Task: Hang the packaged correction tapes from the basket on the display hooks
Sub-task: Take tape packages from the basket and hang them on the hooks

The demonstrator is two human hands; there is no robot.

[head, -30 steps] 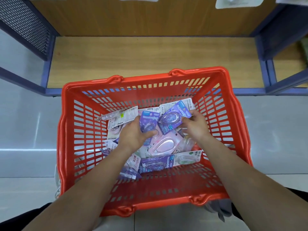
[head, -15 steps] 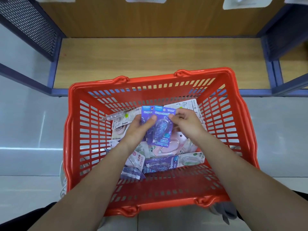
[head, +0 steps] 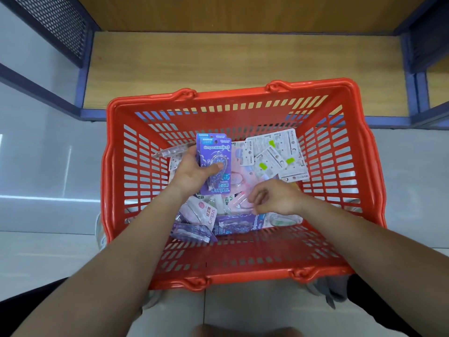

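An orange plastic basket (head: 359,171) stands on the floor below me, with several packaged correction tapes in it. My left hand (head: 194,172) grips two stacked purple packs (head: 215,148) upright above the pile, thumb across the front blister. My right hand (head: 274,197) hovers lower and to the right, fingers loosely curled and holding nothing, just above a pink pack (head: 239,181) and a purple pack (head: 237,223). White-backed packs (head: 274,152) lie face down at the basket's far right. No display hooks are in view.
A wooden bottom shelf (head: 243,69) with blue metal frame runs behind the basket. A perforated dark side panel (head: 58,23) stands at upper left. Pale floor tiles (head: 48,166) surround the basket.
My right hand has let go of the purple packs and dropped toward the pile on the right. My left hand now holds both packs alone, slightly raised.
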